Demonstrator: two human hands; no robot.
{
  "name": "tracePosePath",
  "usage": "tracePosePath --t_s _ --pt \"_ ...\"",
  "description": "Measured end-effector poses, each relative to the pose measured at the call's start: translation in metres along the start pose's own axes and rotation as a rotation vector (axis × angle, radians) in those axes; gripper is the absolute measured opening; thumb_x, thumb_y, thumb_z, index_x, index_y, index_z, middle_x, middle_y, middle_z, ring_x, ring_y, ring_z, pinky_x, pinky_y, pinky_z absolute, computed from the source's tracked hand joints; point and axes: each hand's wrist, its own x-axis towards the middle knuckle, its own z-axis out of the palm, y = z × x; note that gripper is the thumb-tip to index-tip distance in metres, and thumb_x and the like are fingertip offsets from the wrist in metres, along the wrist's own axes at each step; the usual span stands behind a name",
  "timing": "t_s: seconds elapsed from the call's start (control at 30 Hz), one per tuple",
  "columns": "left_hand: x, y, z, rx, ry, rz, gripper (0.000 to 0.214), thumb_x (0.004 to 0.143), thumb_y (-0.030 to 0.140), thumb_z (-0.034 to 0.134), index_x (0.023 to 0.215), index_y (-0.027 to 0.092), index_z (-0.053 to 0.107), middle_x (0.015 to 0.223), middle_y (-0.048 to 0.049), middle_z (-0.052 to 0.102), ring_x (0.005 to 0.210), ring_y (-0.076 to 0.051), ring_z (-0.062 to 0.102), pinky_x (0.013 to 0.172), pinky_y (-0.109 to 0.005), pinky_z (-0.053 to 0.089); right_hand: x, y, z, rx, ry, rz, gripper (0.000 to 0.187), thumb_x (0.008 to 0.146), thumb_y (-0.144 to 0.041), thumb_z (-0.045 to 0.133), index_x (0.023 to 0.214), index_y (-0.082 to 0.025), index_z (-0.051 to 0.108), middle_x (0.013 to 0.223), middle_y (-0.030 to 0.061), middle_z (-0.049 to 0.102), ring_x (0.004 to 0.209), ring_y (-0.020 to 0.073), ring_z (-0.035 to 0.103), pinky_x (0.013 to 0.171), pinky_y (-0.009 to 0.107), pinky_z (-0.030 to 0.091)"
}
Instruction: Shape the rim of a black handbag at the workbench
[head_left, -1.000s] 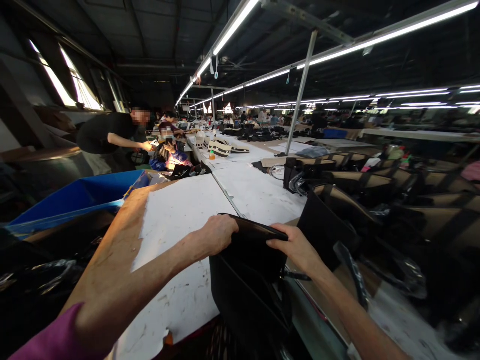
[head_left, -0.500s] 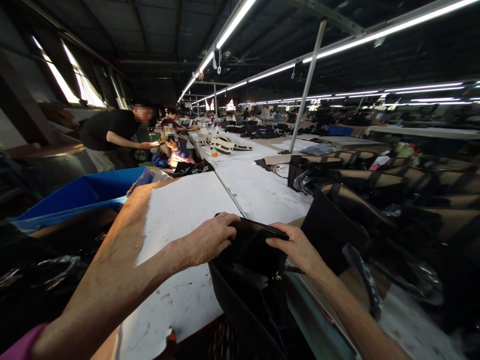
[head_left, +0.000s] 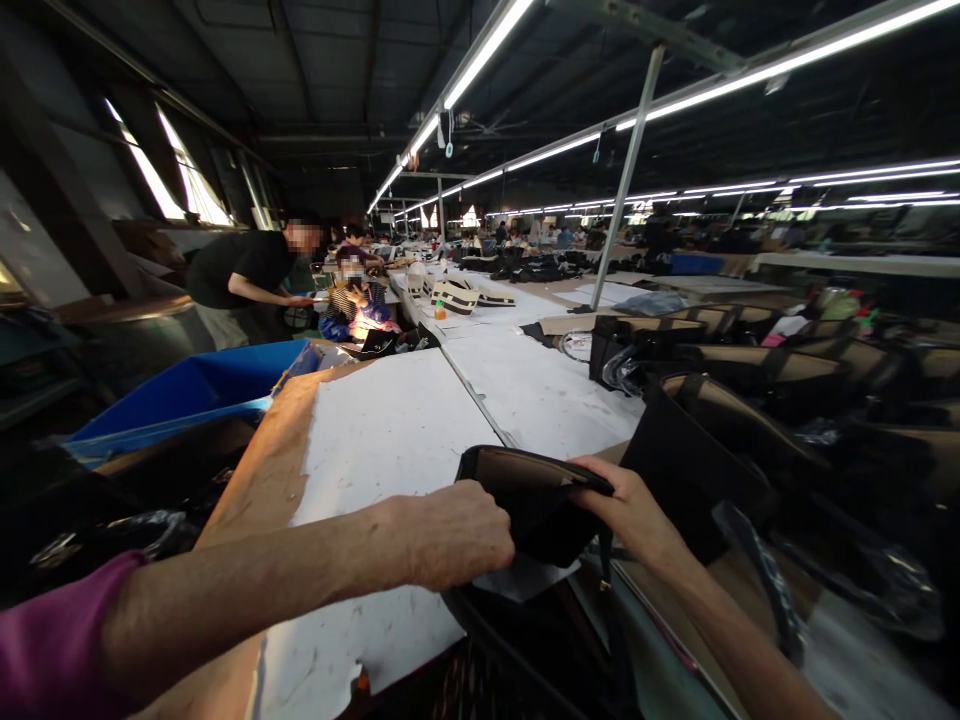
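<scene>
1. The black tote bag (head_left: 534, 510) sits at the near edge of the surface (head_left: 390, 430), held only by its rim, so a slackened grip could let it slip into the black plastic crate (head_left: 510, 660) below.
2. The left hand (head_left: 450, 535) is closed around the bag's left side. The right hand (head_left: 630, 510) holds the opposite rim, its fingers (head_left: 600, 480) hooked narrowly over the edge.
3. The black strap (head_left: 757, 580) and crinkled plastic wrap (head_left: 892, 590) lie just beyond the right forearm, and a sideways pull could catch either one.
4. The bag's outer material is dark and smooth, while its tan lining (head_left: 510, 470) shows at the curved, open mouth.
5. The surface's white sheet is scuffed and ragged, exposing a worn tan board (head_left: 255, 500) along its left edge. A blue bin (head_left: 187, 395) stands beyond that edge, and stacked black-and-tan bags (head_left: 750, 400) crowd the right edge, where a wide swing could knock them.
</scene>
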Motion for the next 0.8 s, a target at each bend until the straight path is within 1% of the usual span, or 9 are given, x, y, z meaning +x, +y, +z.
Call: tracePosePath --t_s 0.2,0.27,0.33,0.43,0.53,0.6,0.67,0.73,0.8 --pt "-0.002 0.010 0.000 0.000 0.117 0.135 0.010 0.065 0.009 0.058 0.062 0.018 0.054 0.081 -0.0068 0.061 0.080 -0.019 0.054 0.057 -0.029 0.043 -0.004 -0.016 0.019 0.015 -0.054 -0.004 0.020 0.069 -0.023 0.048 0.085 -0.020 0.060 0.075 -0.0020 0.062 0.074 0.0179 0.054 0.064 0.026 0.039" --pt "-0.004 0.013 0.001 -0.035 0.128 0.134 0.009 0.067 0.010 0.056 0.065 0.018 0.053 0.082 -0.0061 0.060 0.080 -0.019 0.053 0.061 -0.029 0.044 -0.004 -0.019 0.025 0.024 -0.067 -0.008 0.022 0.069 -0.022 0.048 0.086 -0.020 0.060 0.073 -0.0017 0.061 0.075 0.0186 0.054 0.064 0.026 0.039" --pt "-0.008 0.013 0.002 -0.071 0.092 0.058 0.010 0.066 0.009 0.055 0.071 0.018 0.053 0.081 -0.0049 0.060 0.075 -0.018 0.054 0.062 -0.029 0.045 -0.003 -0.018 0.026 0.035 -0.064 0.001 0.025 0.069 -0.023 0.049 0.090 -0.020 0.060 0.075 -0.0011 0.061 0.077 0.0194 0.054 0.066 0.026 0.040" --pt "-0.016 0.007 0.002 -0.133 0.039 -0.192 0.021 0.063 0.010 0.055 0.082 0.016 0.051 0.084 -0.0045 0.059 0.072 -0.017 0.055 0.060 -0.028 0.046 -0.002 -0.013 0.021 0.042 -0.052 0.017 0.025 0.068 -0.026 0.052 0.092 -0.020 0.060 0.078 -0.0009 0.062 0.076 0.0191 0.054 0.067 0.027 0.039" --pt "-0.019 0.000 -0.002 -0.081 0.087 -0.393 0.037 0.058 0.010 0.059 0.093 0.013 0.047 0.101 -0.0094 0.055 0.085 -0.021 0.054 0.068 -0.031 0.046 -0.003 -0.010 0.015 0.043 -0.025 0.024 0.024 0.068 -0.028 0.052 0.089 -0.020 0.061 0.074 -0.0010 0.061 0.073 0.0185 0.053 0.066 0.027 0.039" --pt "-0.016 -0.002 -0.005 0.012 0.185 -0.410 0.044 0.059 0.012 0.061 0.100 0.012 0.045 0.113 -0.0128 0.049 0.101 -0.025 0.047 0.083 -0.035 0.042 -0.003 -0.009 0.013 0.046 -0.005 0.028 0.025 0.068 -0.029 0.052 0.089 -0.019 0.061 0.074 -0.0007 0.061 0.072 0.0184 0.053 0.065 0.027 0.039" --pt "-0.010 -0.002 -0.006 0.059 0.303 -0.374 0.041 0.068 0.021 0.060 0.104 0.013 0.044 0.122 -0.0129 0.044 0.115 -0.027 0.037 0.097 -0.040 0.031 -0.004 -0.007 0.012 0.044 0.009 0.027 0.025 0.068 -0.029 0.052 0.089 -0.019 0.061 0.075 -0.0005 0.061 0.072 0.0183 0.053 0.066 0.027 0.039" --pt "-0.002 -0.002 -0.006 0.047 0.381 -0.337 0.042 0.071 0.038 0.059 0.104 0.015 0.046 0.125 -0.0117 0.042 0.122 -0.027 0.029 0.103 -0.042 0.022 -0.005 -0.006 0.012 0.038 0.024 0.026 0.024 0.067 -0.028 0.053 0.088 -0.018 0.061 0.075 -0.0006 0.061 0.072 0.0180 0.053 0.066 0.027 0.039" --pt "0.007 -0.004 -0.004 0.012 0.392 -0.312 0.049 0.065 0.050 0.061 0.098 0.015 0.052 0.125 -0.0111 0.043 0.123 -0.028 0.027 0.104 -0.043 0.019 -0.006 -0.005 0.011 0.033 0.034 0.023 0.022 0.067 -0.026 0.053 0.086 -0.018 0.061 0.075 -0.0009 0.061 0.072 0.0174 0.052 0.065 0.027 0.038"
